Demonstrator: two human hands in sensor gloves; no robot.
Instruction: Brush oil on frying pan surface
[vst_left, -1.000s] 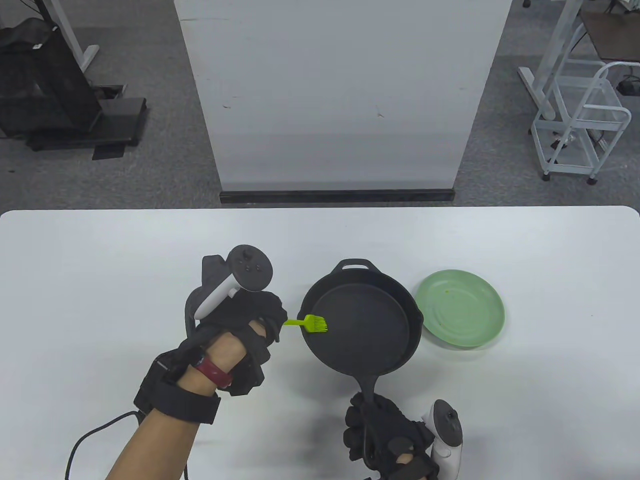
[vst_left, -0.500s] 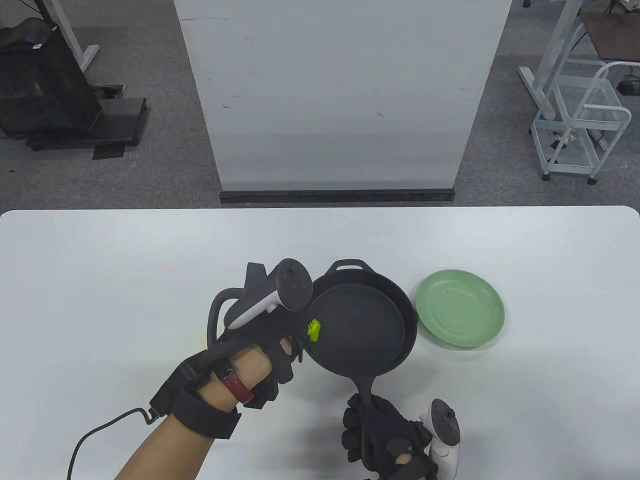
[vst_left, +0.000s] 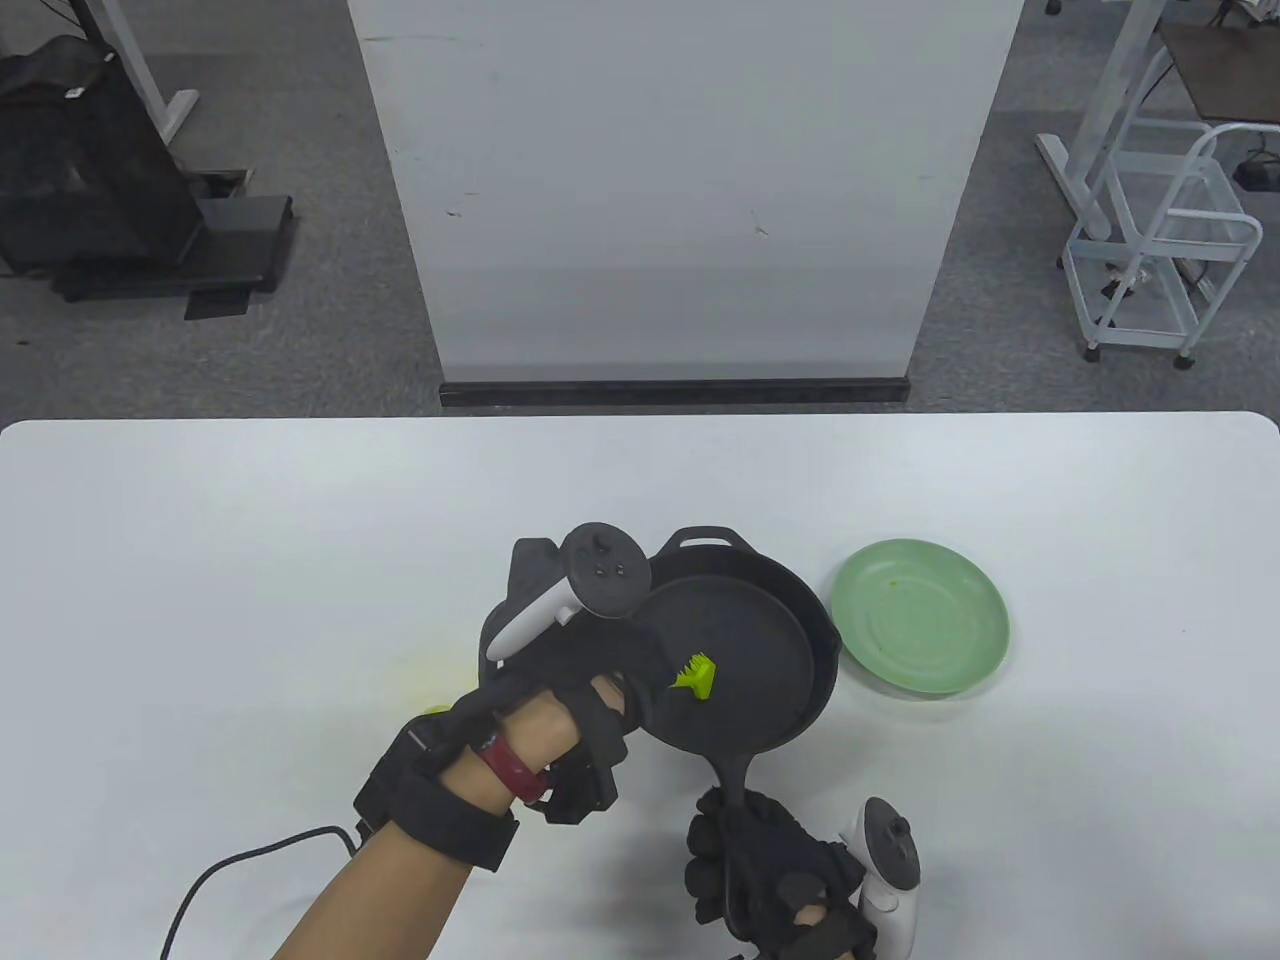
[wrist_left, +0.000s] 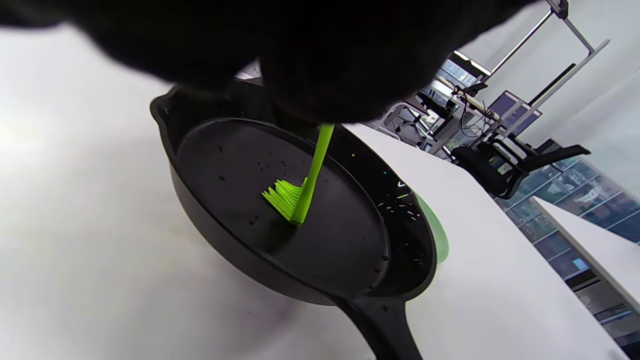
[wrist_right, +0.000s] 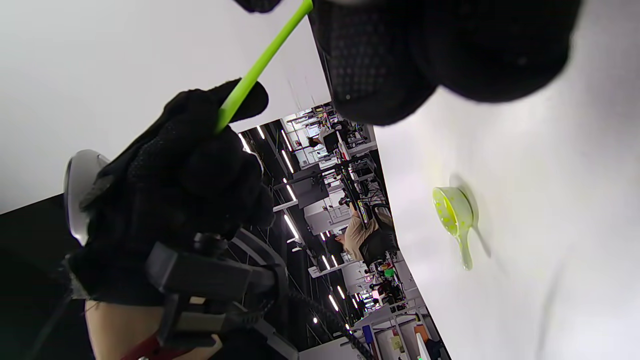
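Nearest the table's (vst_left: 200, 520) front edge, the right hand (vst_left: 775, 880) was closed round the end of the pan's (vst_left: 760, 650) handle (vst_left: 730, 775), fingers wrapped over it, its tracker (vst_left: 890, 865) sitting off to the right. The handle ran up and away from that hand to the black pan body, which looked tilted, its left side raised, though whether it touched the table could not be told. To the left, the left hand (vst_left: 575, 690) reached in over the pan's left rim, its fingers gripping the thin green stem of the brush (vst_left: 695, 677); the right wrist view showed the stem (wrist_right: 250, 75) pinched in that glove's (wrist_right: 185, 180) curled fingers. In the left wrist view the brush (wrist_left: 295, 192) stood nearly upright, its bristles splayed and pressed against the pan's inner floor (wrist_left: 240, 165) slightly left of center, where small droplets glinted on the dark surface. A cable (vst_left: 250, 880) trailed from the left wrist toward the front edge. On the table left of that hand lay a small green spoon (wrist_right: 457, 220), mostly hidden from above. Farther right, just beside the pan's right rim, sat a pale green plate (vst_left: 920, 630) with faint yellowish specks. Beyond the table stood a white panel (vst_left: 680, 200) on the grey floor, and a white cart (vst_left: 1165, 250) at far right.
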